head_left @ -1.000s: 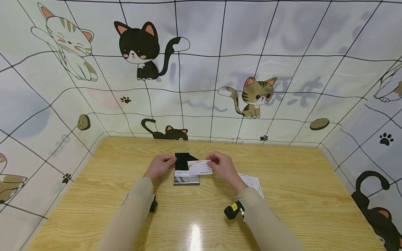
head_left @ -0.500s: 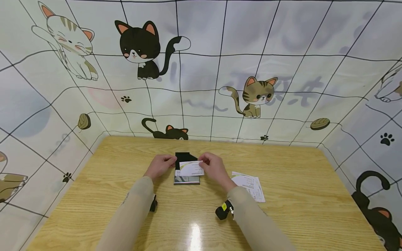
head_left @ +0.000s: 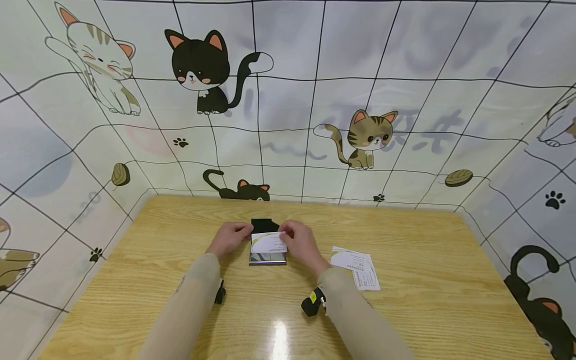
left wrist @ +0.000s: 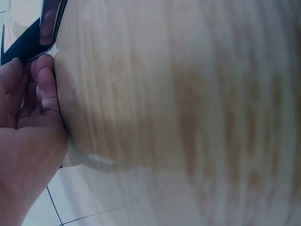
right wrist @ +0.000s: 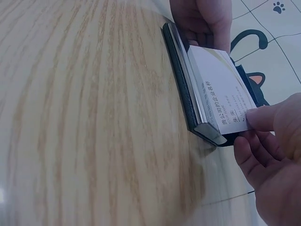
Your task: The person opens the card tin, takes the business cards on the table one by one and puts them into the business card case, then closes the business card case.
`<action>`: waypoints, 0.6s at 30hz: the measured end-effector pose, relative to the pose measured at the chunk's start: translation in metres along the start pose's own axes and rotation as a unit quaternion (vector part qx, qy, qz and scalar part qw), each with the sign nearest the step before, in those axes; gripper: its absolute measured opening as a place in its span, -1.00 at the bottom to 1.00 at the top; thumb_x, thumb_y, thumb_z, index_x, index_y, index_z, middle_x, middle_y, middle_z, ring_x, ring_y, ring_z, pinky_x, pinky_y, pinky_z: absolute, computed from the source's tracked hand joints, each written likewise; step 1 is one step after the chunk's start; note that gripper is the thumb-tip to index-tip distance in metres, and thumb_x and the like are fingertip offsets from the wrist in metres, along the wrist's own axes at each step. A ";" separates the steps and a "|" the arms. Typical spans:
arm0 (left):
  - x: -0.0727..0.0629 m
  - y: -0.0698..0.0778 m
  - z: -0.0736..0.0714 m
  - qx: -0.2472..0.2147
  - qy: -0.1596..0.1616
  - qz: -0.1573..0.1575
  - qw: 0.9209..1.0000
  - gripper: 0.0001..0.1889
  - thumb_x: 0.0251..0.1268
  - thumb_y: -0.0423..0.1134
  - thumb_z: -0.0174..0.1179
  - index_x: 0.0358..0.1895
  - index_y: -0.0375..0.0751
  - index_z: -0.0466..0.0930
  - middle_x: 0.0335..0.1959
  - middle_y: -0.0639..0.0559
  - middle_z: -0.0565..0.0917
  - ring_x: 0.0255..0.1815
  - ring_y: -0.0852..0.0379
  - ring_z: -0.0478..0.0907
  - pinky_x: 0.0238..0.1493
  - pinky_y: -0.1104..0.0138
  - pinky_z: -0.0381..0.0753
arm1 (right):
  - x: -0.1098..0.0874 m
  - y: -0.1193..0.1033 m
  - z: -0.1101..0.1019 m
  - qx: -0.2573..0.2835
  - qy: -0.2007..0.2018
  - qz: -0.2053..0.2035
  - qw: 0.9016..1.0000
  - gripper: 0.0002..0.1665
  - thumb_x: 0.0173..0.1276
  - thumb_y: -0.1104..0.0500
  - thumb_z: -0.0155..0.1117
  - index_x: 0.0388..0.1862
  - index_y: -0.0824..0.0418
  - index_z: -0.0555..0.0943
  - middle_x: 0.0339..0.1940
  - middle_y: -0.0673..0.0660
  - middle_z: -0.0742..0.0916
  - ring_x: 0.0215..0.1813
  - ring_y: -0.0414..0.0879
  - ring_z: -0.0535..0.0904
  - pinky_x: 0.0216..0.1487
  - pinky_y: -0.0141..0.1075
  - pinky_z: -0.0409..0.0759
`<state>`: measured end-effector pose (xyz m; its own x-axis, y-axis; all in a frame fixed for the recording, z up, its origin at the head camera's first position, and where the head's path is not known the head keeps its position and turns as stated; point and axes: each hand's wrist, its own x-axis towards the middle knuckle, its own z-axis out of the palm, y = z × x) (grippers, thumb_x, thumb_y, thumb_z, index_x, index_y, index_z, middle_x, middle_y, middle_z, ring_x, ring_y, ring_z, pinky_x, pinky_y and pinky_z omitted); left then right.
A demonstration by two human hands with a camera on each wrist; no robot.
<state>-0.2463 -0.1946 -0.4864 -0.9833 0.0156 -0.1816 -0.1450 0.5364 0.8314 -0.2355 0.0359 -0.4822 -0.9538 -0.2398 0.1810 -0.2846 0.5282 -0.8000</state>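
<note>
A business card case with a shiny metal front lies on the table, its black flap folded back. My left hand pinches the flap's left edge; the left wrist view shows thumb and fingers meeting at the dark case. Between my right hand's thumb and fingers is a white business card with a gold curve. In the right wrist view this card lies flat over the case's opening, and its lower edge is close to the metal rim. What lies under the card is hidden.
On the wooden table, right of my right forearm, several loose business cards overlap in a fan. Cloth walls printed with cats rise behind the table and at both sides. Black wrist cameras sit on both wrists.
My right hand has moved left with the business card, from partly beyond the case's right edge to squarely over it. More of the loose cards now shows. My left hand has stayed put.
</note>
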 end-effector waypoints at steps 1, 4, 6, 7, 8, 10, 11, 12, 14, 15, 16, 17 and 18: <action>0.000 0.000 0.000 0.002 0.001 0.000 1.000 -0.67 0.58 -0.11 0.18 0.11 -0.25 0.77 -0.13 -0.07 0.80 0.00 -0.01 0.70 0.33 0.03 0.50 | 0.000 0.000 0.001 -0.002 0.000 0.000 1.000 -0.91 0.41 0.38 0.34 -0.19 0.24 0.72 -0.31 0.09 0.67 -0.26 -0.10 0.49 -0.21 -0.32 0.48; 0.000 -0.001 -0.001 0.012 0.005 0.001 1.000 -0.69 0.58 -0.10 0.17 0.07 -0.22 0.79 -0.19 -0.04 0.79 -0.01 0.00 0.66 0.30 0.04 0.50 | 0.001 -0.002 0.005 -0.007 0.003 -0.001 1.000 -0.92 0.41 0.39 0.34 -0.20 0.25 0.72 -0.32 0.10 0.67 -0.26 -0.09 0.49 -0.21 -0.32 0.48; 0.000 -0.001 -0.001 0.013 0.007 0.001 1.000 -0.69 0.58 -0.09 0.17 0.06 -0.21 0.79 -0.22 -0.02 0.78 -0.02 0.01 0.64 0.28 0.05 0.50 | 0.001 -0.003 0.006 -0.009 0.005 0.004 1.000 -0.92 0.41 0.39 0.33 -0.20 0.25 0.72 -0.32 0.10 0.67 -0.26 -0.08 0.49 -0.20 -0.32 0.48; 0.000 -0.001 -0.001 0.013 0.008 0.001 1.000 -0.69 0.58 -0.10 0.17 0.06 -0.21 0.79 -0.22 -0.02 0.78 -0.02 0.01 0.65 0.28 0.05 0.50 | 0.001 -0.004 0.007 -0.010 0.007 0.006 1.000 -0.91 0.41 0.39 0.33 -0.19 0.25 0.72 -0.31 0.11 0.67 -0.26 -0.07 0.50 -0.20 -0.31 0.49; 0.000 -0.001 -0.001 0.012 0.008 0.001 1.000 -0.69 0.58 -0.10 0.18 0.06 -0.21 0.79 -0.22 -0.01 0.78 -0.03 0.01 0.65 0.28 0.05 0.50 | 0.001 -0.004 0.007 -0.011 0.008 0.009 1.000 -0.91 0.42 0.38 0.33 -0.19 0.25 0.72 -0.31 0.11 0.67 -0.25 -0.06 0.50 -0.19 -0.30 0.49; 0.001 -0.002 0.000 0.011 0.008 0.003 1.000 -0.69 0.58 -0.10 0.18 0.06 -0.21 0.79 -0.23 -0.01 0.78 -0.03 0.01 0.66 0.28 0.05 0.51 | 0.001 -0.006 0.008 -0.013 0.007 0.016 1.000 -0.91 0.43 0.38 0.33 -0.18 0.24 0.72 -0.29 0.11 0.67 -0.23 -0.06 0.50 -0.17 -0.29 0.49; 0.001 -0.002 0.000 0.010 0.008 0.003 1.000 -0.69 0.58 -0.10 0.18 0.06 -0.21 0.79 -0.23 -0.01 0.77 -0.04 0.01 0.66 0.28 0.05 0.51 | 0.001 -0.006 0.008 -0.013 0.006 0.021 1.000 -0.91 0.43 0.37 0.33 -0.18 0.23 0.72 -0.29 0.10 0.67 -0.23 -0.06 0.50 -0.16 -0.30 0.48; 0.001 -0.002 0.000 0.010 0.008 0.003 1.000 -0.69 0.58 -0.10 0.18 0.05 -0.21 0.80 -0.24 -0.02 0.77 -0.04 0.00 0.65 0.28 0.05 0.51 | 0.001 -0.006 0.008 -0.013 0.005 0.023 1.000 -0.91 0.44 0.37 0.33 -0.17 0.24 0.72 -0.28 0.11 0.67 -0.22 -0.05 0.50 -0.16 -0.29 0.48; 0.001 -0.002 0.000 0.011 0.009 0.003 1.000 -0.69 0.58 -0.09 0.18 0.05 -0.21 0.80 -0.23 -0.02 0.77 -0.02 -0.01 0.64 0.28 0.05 0.51 | 0.001 -0.006 0.008 -0.016 0.002 0.024 1.000 -0.91 0.43 0.37 0.32 -0.18 0.24 0.71 -0.29 0.10 0.67 -0.22 -0.06 0.50 -0.16 -0.29 0.48; 0.001 -0.002 0.000 0.012 0.010 0.003 1.000 -0.69 0.57 -0.09 0.18 0.05 -0.20 0.80 -0.22 -0.03 0.78 -0.01 -0.01 0.63 0.28 0.05 0.50 | 0.001 -0.006 0.008 -0.017 -0.001 0.025 1.000 -0.92 0.44 0.38 0.32 -0.18 0.24 0.71 -0.29 0.10 0.67 -0.22 -0.06 0.50 -0.16 -0.29 0.48; 0.001 -0.002 0.000 0.011 0.010 0.002 1.000 -0.69 0.57 -0.09 0.18 0.06 -0.21 0.79 -0.20 -0.04 0.78 0.00 -0.02 0.64 0.30 0.04 0.50 | 0.001 -0.006 0.008 -0.016 -0.002 0.023 1.000 -0.92 0.43 0.38 0.32 -0.19 0.25 0.71 -0.30 0.11 0.67 -0.23 -0.06 0.50 -0.16 -0.29 0.48; 0.001 -0.002 0.000 0.011 0.010 0.002 1.000 -0.69 0.57 -0.09 0.19 0.08 -0.21 0.79 -0.18 -0.05 0.78 0.01 -0.02 0.64 0.31 0.03 0.50 | 0.001 -0.006 0.008 -0.017 -0.004 0.022 1.000 -0.92 0.42 0.38 0.33 -0.19 0.26 0.71 -0.30 0.11 0.67 -0.23 -0.06 0.50 -0.16 -0.28 0.49; 0.001 -0.002 0.000 0.010 0.009 0.002 1.000 -0.68 0.57 -0.09 0.19 0.09 -0.21 0.78 -0.16 -0.06 0.79 0.03 -0.03 0.65 0.32 0.02 0.50 | 0.001 -0.006 0.007 -0.018 -0.006 0.020 1.000 -0.93 0.42 0.38 0.33 -0.20 0.26 0.71 -0.30 0.11 0.67 -0.23 -0.06 0.50 -0.16 -0.28 0.49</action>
<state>-0.2468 -0.1957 -0.4886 -0.9858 0.0029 -0.1679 -0.1383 0.5531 0.8216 -0.2337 0.0264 -0.4814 -0.9636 -0.2264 0.1423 -0.2492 0.5672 -0.7849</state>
